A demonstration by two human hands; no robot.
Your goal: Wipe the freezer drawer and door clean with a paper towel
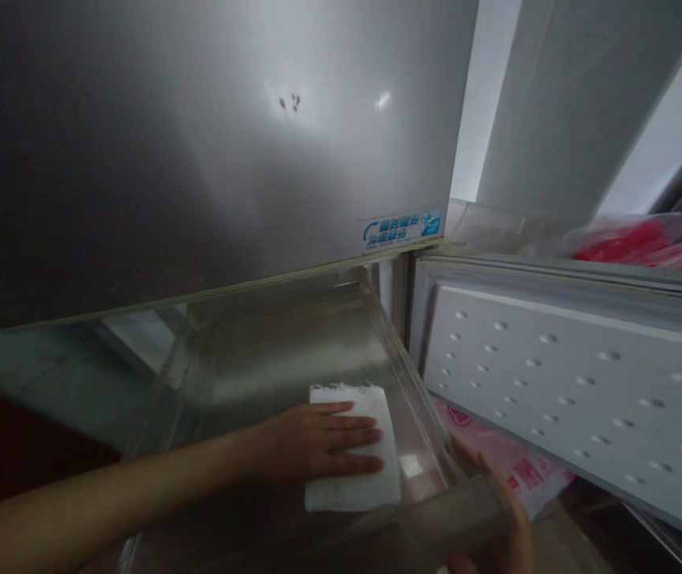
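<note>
My left hand lies flat with its fingers spread on a folded white cloth. The cloth rests against the bottom of a clear plastic freezer drawer, which is pulled out below the upper fridge door. At the drawer's front right corner, my right hand is wrapped round the edge by its front panel. Part of that hand is hidden behind the panel, and its fingers show dimly.
The grey upper fridge door is overhead, with a blue sticker at its corner. To the right, the lower door with its dimpled white liner stands swung out. Pink-printed plastic bags lie below it; red bags are behind.
</note>
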